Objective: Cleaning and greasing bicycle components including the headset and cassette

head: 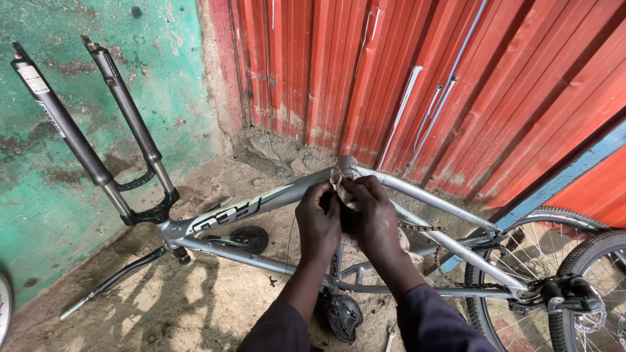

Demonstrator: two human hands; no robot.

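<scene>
- On the dirt floor by the red corrugated wall, the silver bicycle frame stands upside down before you, its suspension fork pointing up against the green wall and its handlebar resting on the ground.
- Your left hand and right hand meet at the frame's centre, where the tubes join near the crank.
- Both sets of fingers are curled tight around a dirty pale rag, which you press against the metal there.
- Judging by this, the step in hand is wiping or rubbing grime off that junction; I cannot tell whether a fitting lies hidden beneath the cloth.
- A chain hangs slack just right of your right hand, running back toward the rear wheel.
- One black pedal sits below the down tube and another pedal shows near your forearms.
- Your next move, as I judge it, calls for a firm grip on the rag, steady pressure along the tube, and knuckles kept off the chain.
- Mind the balance too: the frame rests only on bar and saddle side, so a hard push could tip it.
</scene>
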